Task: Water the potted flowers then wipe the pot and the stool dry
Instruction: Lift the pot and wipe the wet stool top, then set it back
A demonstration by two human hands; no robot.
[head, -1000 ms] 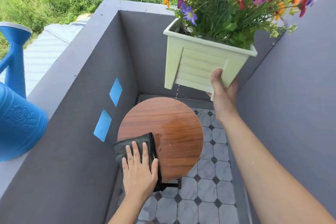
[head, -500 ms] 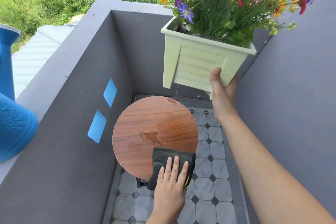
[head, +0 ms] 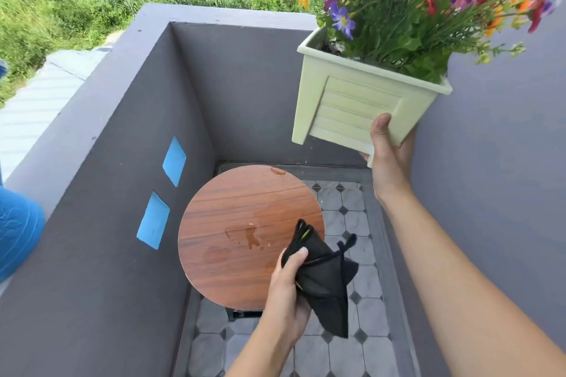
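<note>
From the left, I see the blue plastic watering can (head: pixel 16 232) parked on the grey ledge, clear of the work. The round wood-grain stool top (head: pixel 245 223) carries a puddle near its middle and a drop at its far edge; if I set the pot down on that, the base gets wet again. My left hand (head: pixel 286 294) is closed around the bunched black cloth (head: pixel 321 278), lifted off the stool, whereas half a second ago it lay flat under my palm at the near rim, so the wipe is unfinished. My right hand (head: pixel 387 156) grips one bottom corner of the pale green square plastic pot (head: pixel 355 101) of mixed flowers, held tilted in the air beyond the stool's far right; I judge that one-corner hold could slip, or more water could drip from it.
</note>
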